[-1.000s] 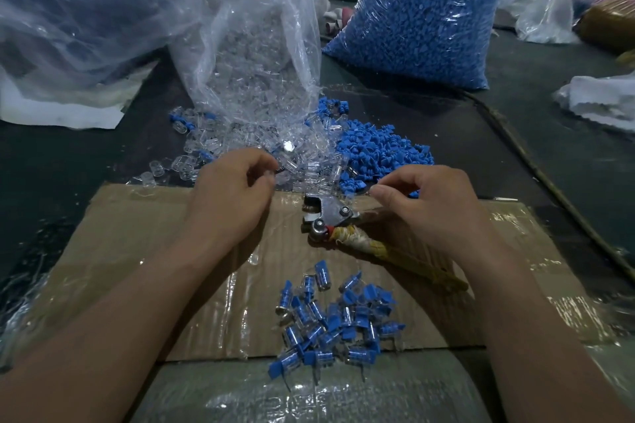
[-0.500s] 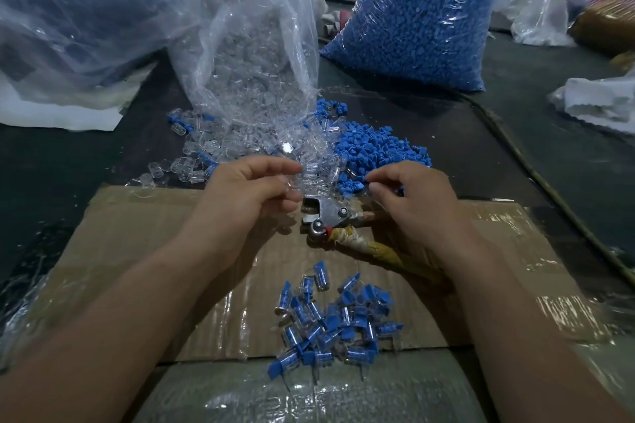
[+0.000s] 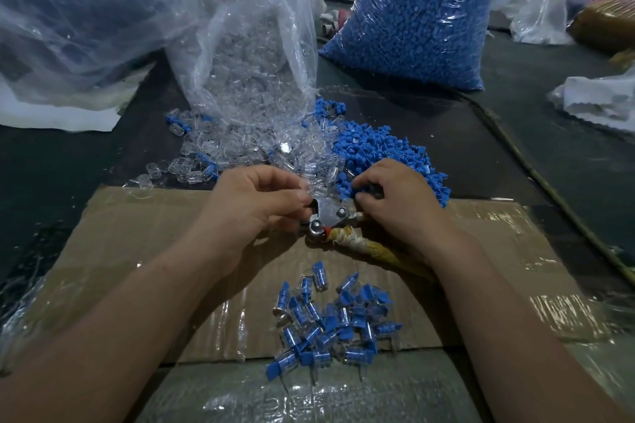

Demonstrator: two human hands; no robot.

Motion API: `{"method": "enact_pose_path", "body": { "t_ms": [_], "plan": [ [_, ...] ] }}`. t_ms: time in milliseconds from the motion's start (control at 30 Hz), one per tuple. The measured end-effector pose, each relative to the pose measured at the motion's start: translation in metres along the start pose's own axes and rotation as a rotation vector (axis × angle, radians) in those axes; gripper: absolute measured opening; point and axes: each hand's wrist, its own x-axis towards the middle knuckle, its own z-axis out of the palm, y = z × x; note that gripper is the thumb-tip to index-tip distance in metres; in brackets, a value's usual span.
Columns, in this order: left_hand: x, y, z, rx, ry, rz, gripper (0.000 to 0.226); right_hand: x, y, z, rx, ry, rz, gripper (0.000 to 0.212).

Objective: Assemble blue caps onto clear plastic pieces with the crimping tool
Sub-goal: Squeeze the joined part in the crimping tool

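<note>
Both hands have drawn in toward the tool. A dark counter point(image 3: 549, 134) carries a tied clear bag of blue caps point(image 3: 412, 10), an open clear bag of clear plastic pieces point(image 3: 254, 55) and a taped brown cardboard sheet point(image 3: 137, 251). Loose blue caps point(image 3: 388, 148) and loose clear pieces point(image 3: 213, 148) lie spilled behind the sheet, and capped pieces point(image 3: 330, 323) are heaped on its near edge. The metal crimping tool point(image 3: 330, 216) with cloth-wrapped handles lies between the hands. The left hand point(image 3: 254, 203) curls at its head, and the right hand point(image 3: 395, 196) curls at the caps' edge. Whether either pinches anything cannot be told.

Bare left hand point(image 3: 254, 206) and right hand point(image 3: 395, 203), forearms point(image 3: 498, 302) unsleeved.
</note>
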Motion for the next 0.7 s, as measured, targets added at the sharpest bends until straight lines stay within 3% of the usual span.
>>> {"method": "enact_pose_path", "body": {
  "t_ms": [267, 433, 567, 700],
  "plan": [
    [0.0006, 0.0002, -0.0002, -0.019, -0.034, 0.049, 0.032, -0.0007, -0.0007, -0.0018, 0.039, -0.007, 0.063, 0.019],
    [0.0026, 0.0005, -0.0006, 0.143, -0.056, 0.128, 0.023, -0.0006, 0.0004, -0.002, 0.037, -0.032, 0.076, 0.018],
    [0.0028, -0.0003, -0.0006, 0.12, -0.052, 0.129, 0.017, -0.0011, -0.0001, -0.0028, 0.07, -0.055, 0.087, 0.003],
    [0.0039, -0.0017, -0.0024, 0.141, -0.048, 0.142, 0.013, -0.001, -0.0005, -0.0015, 0.081, -0.048, 0.086, 0.009]
  ]
}}
